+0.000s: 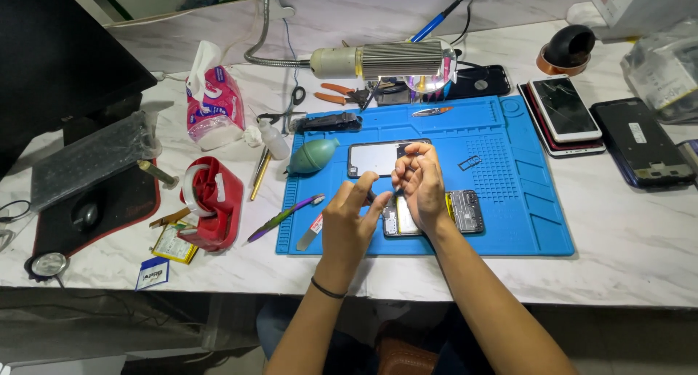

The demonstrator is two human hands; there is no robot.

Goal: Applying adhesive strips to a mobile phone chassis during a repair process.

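Plainly, both hands meet over the opened phone [465, 211] that lies face down on the blue mat [523, 200], its insides showing to the right of the right hand [420, 186]; that hand hovers with its fingers curled and pinched together near the tips, seemingly on something very small, though what it grips, if anything, is too tiny to tell; the left hand [349, 226] sits just beside it, index finger and thumb stretched toward the right hand's fingertips, not closed on anything that shows. Just beyond the right hand lies a detached phone back cover [374, 158], pale and glossy; to the left of the left hand rest a purple-handled brush [287, 216] and a flat pry tool [311, 232], and farther left a green rubber air blower [314, 157]; well to the left stands a red tape dispenser [214, 200]. A gooseneck lamp [385, 61] hangs beyond both hands. The risk, as I judge it, lies in the smallness of whatever passes between the fingertips; a loose pinch could drop it into the open phone or onto the mat's ribbed pockets, where it would be hard to find; a wrist resting on the exposed board could also press a connector or bend a flex cable.
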